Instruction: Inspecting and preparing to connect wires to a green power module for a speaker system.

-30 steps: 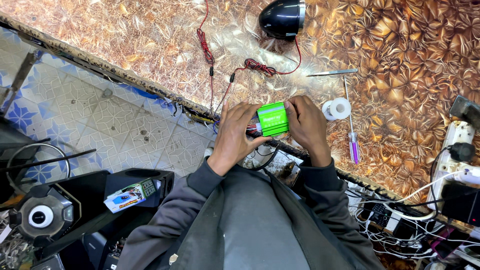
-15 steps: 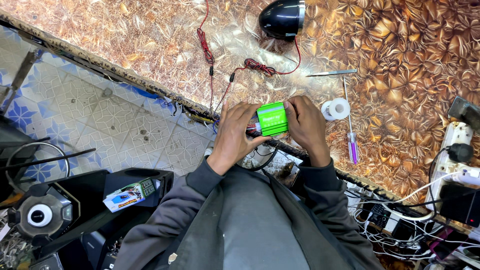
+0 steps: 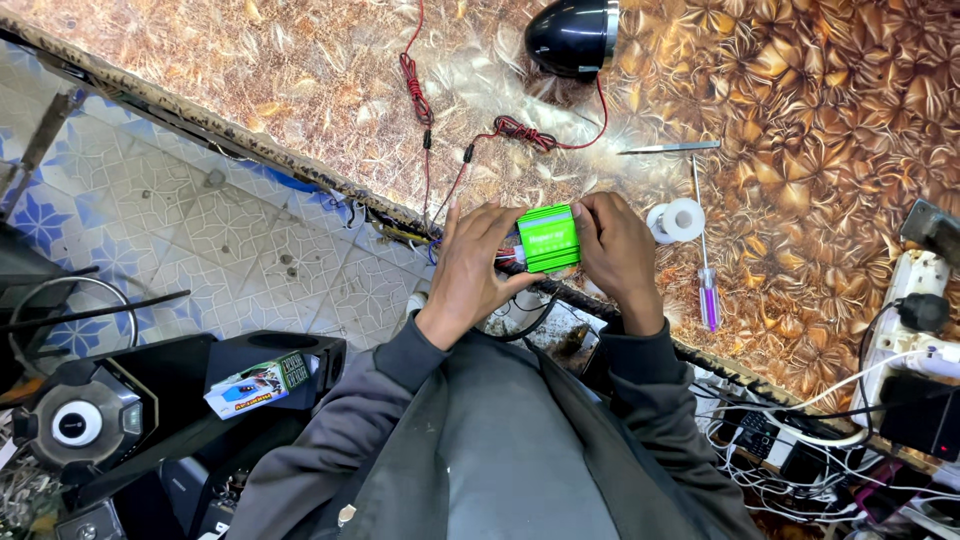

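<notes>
1. Lower middle of the frame: grey sleeves run up from the bottom edge to both hands, which meet at frame centre over the near edge of the counter.
2. Left hand clasps the left side of a small green box, fingers curled under it, thumb along its near edge. Right hand grips the right end, fingertips pressed on its top corner. Both hands closed on the box; neither is free.
3. The green box sits at frame centre, held just above the counter edge and not resting on it. Thin wires leave its left end, under the left palm; where they go is hidden.
4. Handling judgement: keep the left hand as the steady support and let the right do the fine work. Hold the box level and avoid tugging the wires at the left end.
5. Right of centre: a white tape roll and a purple-handled screwdriver lie within easy reach of the right hand.
6. Further up: metal tweezers, then coiled red wire leading to a black lamp housing at top centre.
7. Right edge: a white power strip with plugs and tangled cables. Better to keep the box's leads well apart from that tangle.
</notes>
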